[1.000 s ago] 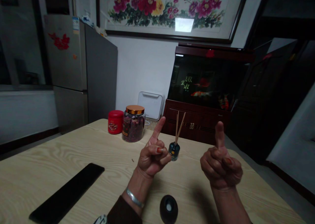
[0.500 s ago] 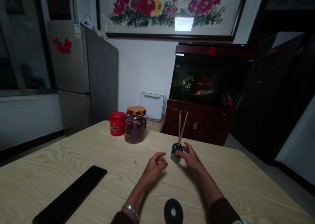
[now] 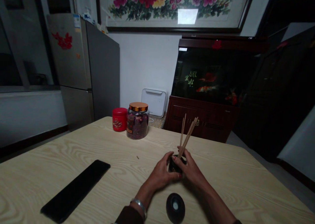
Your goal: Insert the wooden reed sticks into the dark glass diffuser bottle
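A small dark glass reed diffuser with several thin wooden sticks leaning out of its top is between my hands on the table. From the left, my left hand wraps its side and near face, thumb in front. My right hand closes around it from the right, thumb over the upper edge. Fingers hide much of the bottle, so whether its base touches the table cannot be told. Closer to me lies a dark oval object with a pale round centre.
A long black flat object lies on the left of the wooden table. Toward the far edge stand a red canister and a clear jar with a copper lid. Behind the table are a fish tank and a fridge.
My left hand has moved right and closed on the diffuser. My right hand has tightened around it, and the diffuser has come nearer to me, its sticks tilting more to the right.
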### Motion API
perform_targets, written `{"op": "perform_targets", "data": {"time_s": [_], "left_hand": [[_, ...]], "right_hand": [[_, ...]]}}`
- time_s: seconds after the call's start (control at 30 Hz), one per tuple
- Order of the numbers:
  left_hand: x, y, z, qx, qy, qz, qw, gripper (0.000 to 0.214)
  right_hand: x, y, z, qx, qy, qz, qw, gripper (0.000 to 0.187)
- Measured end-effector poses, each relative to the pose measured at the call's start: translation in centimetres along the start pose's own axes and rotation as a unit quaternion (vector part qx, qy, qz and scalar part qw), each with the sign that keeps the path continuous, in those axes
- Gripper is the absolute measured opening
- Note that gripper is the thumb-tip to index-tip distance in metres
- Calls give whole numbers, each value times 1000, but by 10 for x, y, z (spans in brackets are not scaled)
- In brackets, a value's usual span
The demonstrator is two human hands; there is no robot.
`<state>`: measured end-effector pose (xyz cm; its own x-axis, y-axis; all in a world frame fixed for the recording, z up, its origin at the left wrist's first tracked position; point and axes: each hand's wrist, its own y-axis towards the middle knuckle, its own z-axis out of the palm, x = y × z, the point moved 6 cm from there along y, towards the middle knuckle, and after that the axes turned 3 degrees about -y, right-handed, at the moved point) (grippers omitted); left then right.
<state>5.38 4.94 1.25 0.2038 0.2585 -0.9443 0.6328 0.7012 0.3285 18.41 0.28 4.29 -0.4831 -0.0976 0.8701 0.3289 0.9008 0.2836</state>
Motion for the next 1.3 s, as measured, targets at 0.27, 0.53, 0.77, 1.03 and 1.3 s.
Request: {"op": "perform_targets", "data": {"time_s": [0.27, 0.53, 0.77, 1.03, 1.3], "left_hand": [[-10, -2, 4, 12, 1, -15, 1000, 62], [-7, -3, 3, 20, -43, -23, 999, 63], [-6, -4, 2, 13, -21, -25, 999, 65], [0, -2, 2, 14, -27, -27, 999, 67], [-10, -5, 5, 20, -60, -23, 998, 65]], "right_hand": [[77, 19, -44, -123, 272, -54, 953, 45], [-10, -27, -113, -30, -356, 83, 930, 18], [-56, -71, -87, 21, -548, 49, 835, 32], [-7, -75, -78, 10, -482, -16, 876, 28], [61, -115, 7, 267, -299, 3, 916, 72]]}}
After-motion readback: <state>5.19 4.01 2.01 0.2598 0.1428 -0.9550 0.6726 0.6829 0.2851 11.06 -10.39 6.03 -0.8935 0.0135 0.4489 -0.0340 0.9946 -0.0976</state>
